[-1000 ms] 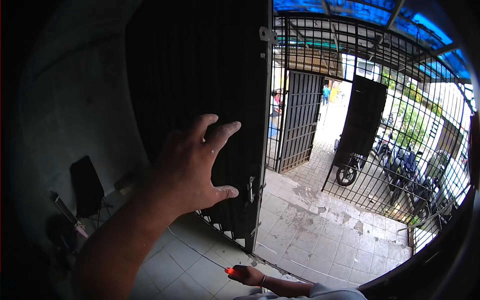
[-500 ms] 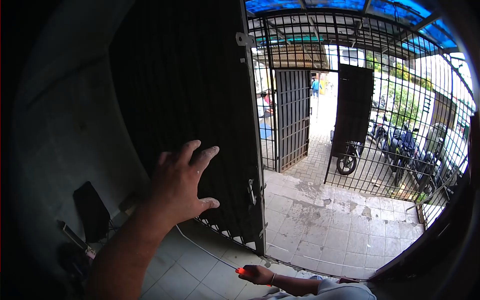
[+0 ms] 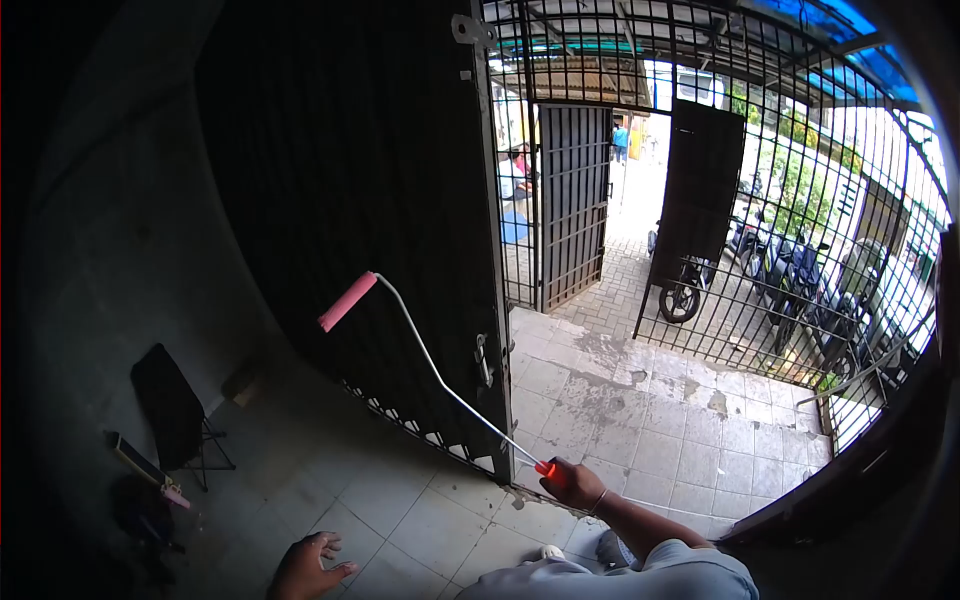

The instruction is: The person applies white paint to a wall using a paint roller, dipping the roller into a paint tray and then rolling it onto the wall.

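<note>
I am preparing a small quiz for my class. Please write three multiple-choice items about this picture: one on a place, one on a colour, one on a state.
1. Where is the roller sleeve?
A. before the dark door panel
B. on the floor tiles
C. by the motorcycles

2. What colour is the sleeve?
A. blue
B. pink
C. green

3. How is the right hand?
A. open and empty
B. flat on the door
C. shut on the paint roller handle

Answers: 1 A, it is raised in front of the door panel; 2 B, it shows pink; 3 C, the fingers wrap the orange handle end, while the left hand hangs open below.
</note>
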Motion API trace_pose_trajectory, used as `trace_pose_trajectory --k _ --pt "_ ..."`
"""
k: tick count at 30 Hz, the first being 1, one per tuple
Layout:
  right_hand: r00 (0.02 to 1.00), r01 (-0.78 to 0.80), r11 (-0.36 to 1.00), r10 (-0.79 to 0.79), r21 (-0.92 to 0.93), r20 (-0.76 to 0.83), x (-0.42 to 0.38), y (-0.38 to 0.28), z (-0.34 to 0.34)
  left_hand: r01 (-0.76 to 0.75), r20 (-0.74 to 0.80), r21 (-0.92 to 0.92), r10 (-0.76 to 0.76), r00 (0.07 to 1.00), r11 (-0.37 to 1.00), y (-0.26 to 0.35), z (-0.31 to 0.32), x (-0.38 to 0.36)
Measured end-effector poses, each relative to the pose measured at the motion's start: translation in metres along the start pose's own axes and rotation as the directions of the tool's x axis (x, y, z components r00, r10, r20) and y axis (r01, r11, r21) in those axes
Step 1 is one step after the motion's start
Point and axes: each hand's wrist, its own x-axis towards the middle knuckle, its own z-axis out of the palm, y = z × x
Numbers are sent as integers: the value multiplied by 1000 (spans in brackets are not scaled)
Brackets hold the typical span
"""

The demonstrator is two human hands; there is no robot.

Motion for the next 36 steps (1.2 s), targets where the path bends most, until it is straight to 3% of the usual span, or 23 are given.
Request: trace_pose_trajectory --k 1,2,5,7,9,11,13,15,16,18,19,21,23,25,27,28,29,31,32,33,34,35,36 --pt "999 -50 998 49 -26 -3 6 1 -5 207 -4 -111 -209 978 972 -14 8 1" --pt "1000 -15 999 14 -43 -26 14 3 -11 207 -3 -111 -208 978 972 -23 15 5" --pt "998 46 999 -45 -17 42 47 -3 -44 90 -24 -176 -95 995 980 -31 24 17" --pt "952 297 948 -304 119 47 76 -24 -74 52 -49 -317 -71 996 947 -4 19 39" --pt "937 201 976 -218 89 274 108 -73 -115 -104 -38 -398 97 995 912 42 7 66" --pt "907 249 967 -253 54 336 134 -132 -147 -143 11 -590 186 983 795 93 0 106" --pt "883 276 950 -310 143 352 156 -180 -161 -180 -10 -631 224 974 755 148 -5 137" --pt "734 673 739 -664 -22 146 198 -180 -149 -188 -75 -644 184 980 741 186 -13 152" --pt "722 687 726 -677 -31 144 207 -184 -157 -198 -130 -647 150 980 736 193 -16 153" --pt "870 489 819 -435 -299 231 186 -200 -203 -200 -198 -643 92 976 739 164 -25 132" --pt "909 408 849 -341 -335 240 183 -181 -223 -194 -257 -640 31 966 743 138 -29 118" --pt "836 546 765 -525 -341 160 158 -142 -246 -171 -284 -576 1 959 799 54 -35 84" --pt "909 416 819 -375 -395 181 106 -153 -247 55 -145 -709 -220 965 704 -41 -29 49" --pt "969 244 872 -198 -424 150 79 -145 -229 446 28 -588 -535 845 674 -119 -16 14" --pt "968 222 846 -134 -485 211 62 -135 -215 656 -82 -71 -660 747 751 -191 8 -19" --pt "961 249 848 -157 -468 226 50 -113 -211 670 -85 -93 -677 731 736 -228 33 -40" --pt "946 299 845 -204 -442 251 46 -90 -207 707 -212 -21 -694 688 707 -267 61 -67" --pt "921 291 800 -87 -525 378 17 -68 -222 780 -349 -137 -766 539 611 -305 112 -124" --pt "906 302 791 -64 -533 419 5 -40 -234 779 -320 -301 -828 460 549 -305 140 -151" --pt "903 229 779 53 -584 425 -13 -34 -245 854 -1 -359 -915 403 377 -292 157 -180" --pt "885 70 846 192 -528 424 -18 -60 -254 907 317 -367 -889 330 206 -279 169 -202" --pt "867 -37 829 304 -557 395 -19 -73 -256 910 322 -374 -895 308 179 -281 186 -222" --pt "837 -140 798 411 -586 360 -18 -92 -257 963 510 -222 -824 249 154 -286 206 -240"
